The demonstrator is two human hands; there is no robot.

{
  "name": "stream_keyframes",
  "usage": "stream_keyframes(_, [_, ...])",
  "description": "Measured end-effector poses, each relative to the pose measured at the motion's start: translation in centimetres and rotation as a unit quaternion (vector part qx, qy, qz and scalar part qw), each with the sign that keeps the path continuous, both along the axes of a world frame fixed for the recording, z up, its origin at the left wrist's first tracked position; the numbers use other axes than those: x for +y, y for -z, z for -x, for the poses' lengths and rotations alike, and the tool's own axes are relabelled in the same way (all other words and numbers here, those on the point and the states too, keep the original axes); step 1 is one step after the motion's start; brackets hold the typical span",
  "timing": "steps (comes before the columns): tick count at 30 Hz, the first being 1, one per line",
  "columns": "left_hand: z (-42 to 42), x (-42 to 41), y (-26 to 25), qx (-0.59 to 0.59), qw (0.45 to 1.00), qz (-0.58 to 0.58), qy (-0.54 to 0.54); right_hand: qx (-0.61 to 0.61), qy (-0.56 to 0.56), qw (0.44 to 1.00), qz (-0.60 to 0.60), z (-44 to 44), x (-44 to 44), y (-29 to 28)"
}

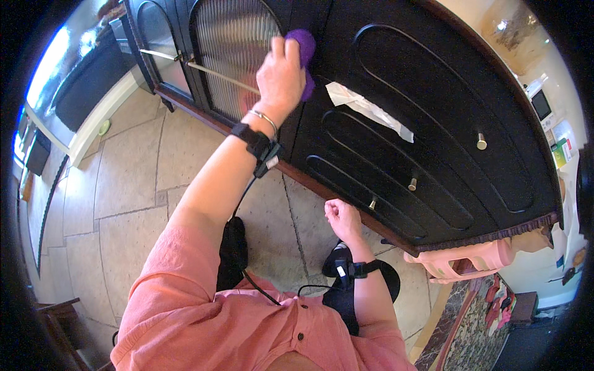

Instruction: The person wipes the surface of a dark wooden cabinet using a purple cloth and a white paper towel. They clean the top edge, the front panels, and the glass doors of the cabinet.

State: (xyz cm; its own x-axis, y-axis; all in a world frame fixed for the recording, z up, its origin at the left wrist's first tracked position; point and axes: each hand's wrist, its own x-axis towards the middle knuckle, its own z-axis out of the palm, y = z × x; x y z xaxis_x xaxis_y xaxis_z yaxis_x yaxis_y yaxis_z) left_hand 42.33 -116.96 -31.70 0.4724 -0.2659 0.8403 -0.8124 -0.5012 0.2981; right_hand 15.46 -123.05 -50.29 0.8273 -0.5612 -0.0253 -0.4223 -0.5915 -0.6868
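Observation:
My left hand [280, 76] presses a purple cloth [302, 44] against the front of a black wooden sideboard [394, 92]. The cloth lies at the frame between a fluted-glass door [232, 37] and the drawers, and part of it is hidden behind my fingers. A long metal handle [222, 79] crosses the glass beside my wrist. Lower down, my right hand [344, 220] hangs loosely curled near the sideboard's bottom edge, with nothing visible in it. A crumpled white strip [371, 111], paper or cloth, shows between the upper and middle drawer fronts.
Metal knobs [481, 141] jut from the drawers. A pink plastic basket [464, 262] stands at the sideboard's right end, near a patterned rug [478, 320]. Stone tiles [130, 185] cover the floor. Cables run from the bands on both my wrists. Small items, including a green-and-white box [562, 152], sit on top.

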Motion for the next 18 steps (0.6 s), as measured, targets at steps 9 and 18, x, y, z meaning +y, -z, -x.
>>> stream_keyframes(9, [4.0, 2.8, 18.3, 0.246, 0.914, -0.314, 0.073, 0.030, -0.027, 0.999, 0.008, -0.4, 0.3, 1.1])
stream_keyframes(18, [3.2, 0.6, 7.4, 0.088, 0.990, 0.073, 0.086, 0.032, -0.022, 0.997, -0.069, 1.1, -0.7, 1.5])
